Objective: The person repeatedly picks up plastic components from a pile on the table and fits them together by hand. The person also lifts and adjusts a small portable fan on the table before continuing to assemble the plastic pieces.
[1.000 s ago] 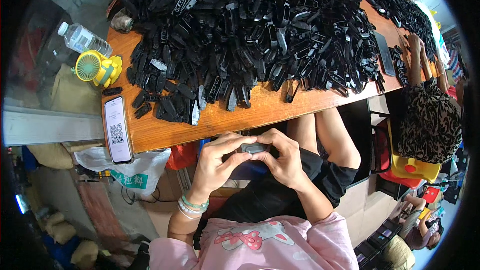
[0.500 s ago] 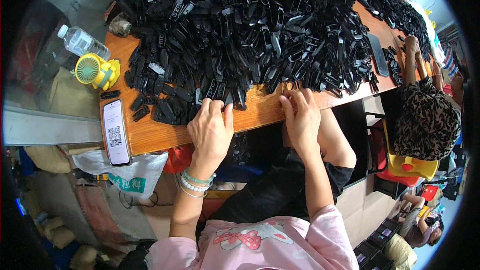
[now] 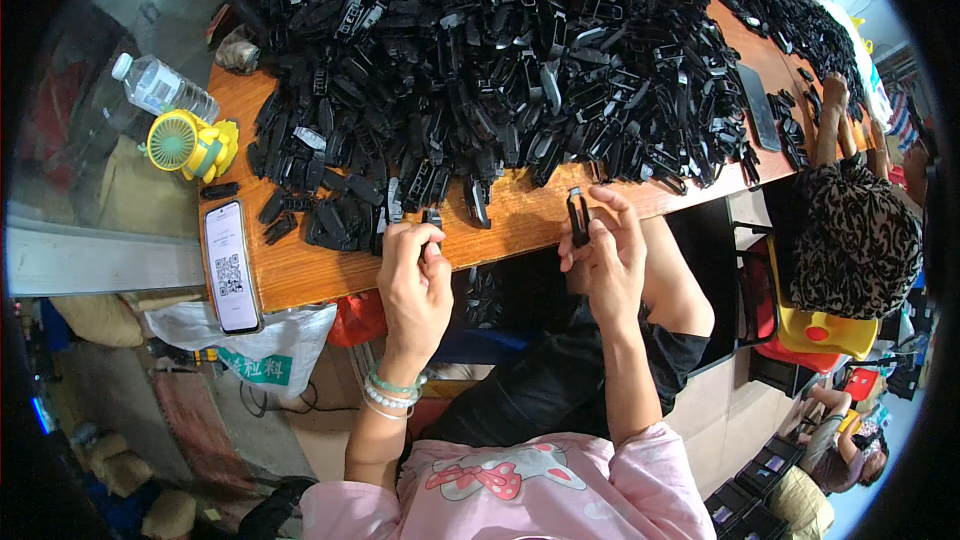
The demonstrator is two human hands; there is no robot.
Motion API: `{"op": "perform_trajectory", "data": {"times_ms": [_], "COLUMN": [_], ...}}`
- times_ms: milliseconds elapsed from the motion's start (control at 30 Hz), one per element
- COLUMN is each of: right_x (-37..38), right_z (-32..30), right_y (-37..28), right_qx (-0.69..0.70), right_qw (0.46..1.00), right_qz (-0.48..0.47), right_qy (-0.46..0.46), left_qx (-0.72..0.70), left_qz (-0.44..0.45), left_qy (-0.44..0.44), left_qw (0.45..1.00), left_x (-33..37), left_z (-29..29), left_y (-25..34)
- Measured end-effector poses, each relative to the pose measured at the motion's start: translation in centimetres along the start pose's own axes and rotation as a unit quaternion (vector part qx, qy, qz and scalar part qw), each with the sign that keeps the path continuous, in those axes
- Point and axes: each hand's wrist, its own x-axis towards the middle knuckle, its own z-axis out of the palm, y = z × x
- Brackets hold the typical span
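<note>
We see a brown wood-grained table [image 3: 520, 212] running across the view, its front edge rising toward the right, with most of its top buried under a heap of black plastic parts [image 3: 470, 60], a few grey ones mixed in. Over its front edge, our right hand [image 3: 610, 250] has its grip clamped on a black two-pronged clip [image 3: 577, 218], thumb against it and the index finger extended apart. Our left hand [image 3: 413, 280] has its grip closed on a small dark piece [image 3: 431, 218] at the fingertips, its shape mostly hidden from us; green and white bracelets [image 3: 393, 398] circle that wrist.

At the table's left end we have a smartphone [image 3: 232, 270] showing a square code, a yellow handheld fan [image 3: 195, 145] and, beside it, a clear plastic bottle [image 3: 165, 88]. A dark flat panel [image 3: 757, 108] lies to the right of the heap. Below the left end we see a white sack [image 3: 285, 332] with a green patch, and a red bag [image 3: 358, 318] next to it.

Farther right, a co-worker [image 3: 855, 240] in a patterned top sits on a yellow chair [image 3: 820, 332], arms over the table. Black crates [image 3: 755, 477] stand on the pale floor [image 3: 690, 415], near another person [image 3: 843, 452].
</note>
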Motion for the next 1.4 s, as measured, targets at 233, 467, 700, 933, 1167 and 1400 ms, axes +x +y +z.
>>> {"op": "perform_trajectory", "data": {"times_ms": [233, 467, 700, 933, 1167, 1400], "right_x": [-2.6, -2.9, -4.0, -4.3, -4.2, -3.8], "right_z": [1.7, 3.0, 3.8, 4.1, 4.1, 3.0], "right_y": [-1.2, -2.4, -1.3, 0.9, 1.6, 1.7], "right_qx": [-0.029, -0.190, -0.305, -0.345, -0.084, -0.133], "right_qw": [0.983, 0.938, 0.893, 0.881, 0.975, 0.960], "right_qz": [0.019, -0.088, -0.189, -0.229, 0.004, 0.049], "right_qy": [-0.179, -0.277, -0.270, -0.230, -0.205, -0.242], "left_qx": [-0.272, -0.153, -0.095, -0.145, -0.346, -0.343], "left_qz": [-0.196, -0.057, 0.036, -0.104, -0.257, -0.235], "left_qy": [-0.132, -0.149, -0.148, -0.150, -0.135, -0.193], "left_qw": [0.933, 0.975, 0.984, 0.973, 0.892, 0.889], "left_x": [-1.3, -0.6, -0.7, -1.9, -2.6, -2.8], "left_z": [-2.0, -3.3, -3.5, -1.8, -3.2, -3.7], "left_y": [2.2, 3.2, 2.6, 2.8, 2.6, 1.2]}}
